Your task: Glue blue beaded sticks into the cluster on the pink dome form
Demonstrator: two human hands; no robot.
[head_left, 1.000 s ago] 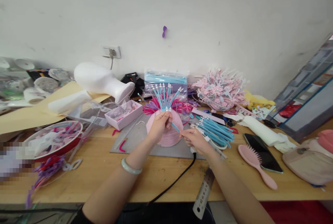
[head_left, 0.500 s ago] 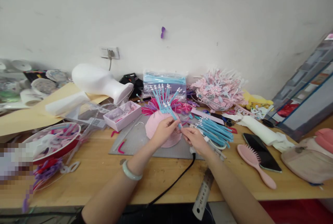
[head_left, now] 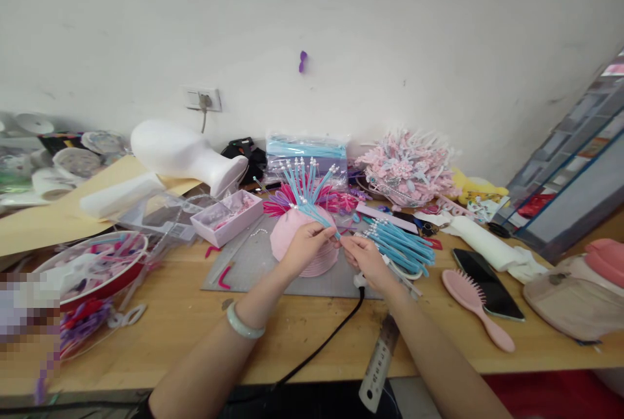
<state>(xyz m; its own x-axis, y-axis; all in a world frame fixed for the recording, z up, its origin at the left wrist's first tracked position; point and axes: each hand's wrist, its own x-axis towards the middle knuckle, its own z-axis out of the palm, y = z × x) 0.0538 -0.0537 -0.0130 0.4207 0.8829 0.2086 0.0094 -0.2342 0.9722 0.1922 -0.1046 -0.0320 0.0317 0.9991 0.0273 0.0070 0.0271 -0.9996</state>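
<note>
At the far left a red bowl (head_left: 112, 282) of trimmings sits on the bench (head_left: 195, 334), with a white foam head (head_left: 180, 149) lying behind it. Our left hand (head_left: 305, 249) has its fingers pinched on a blue pearl-tipped stick (head_left: 316, 214) over the pink dome (head_left: 287, 237). Our right hand (head_left: 368, 262) has its fingers closed on the stick's lower end. Further right lie a bundle of blue sticks (head_left: 407, 247) and a pink hairbrush (head_left: 475, 308).

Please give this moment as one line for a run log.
left hand: pinches blue stem | right hand: pinches its lower end | beneath: pink dome
</note>
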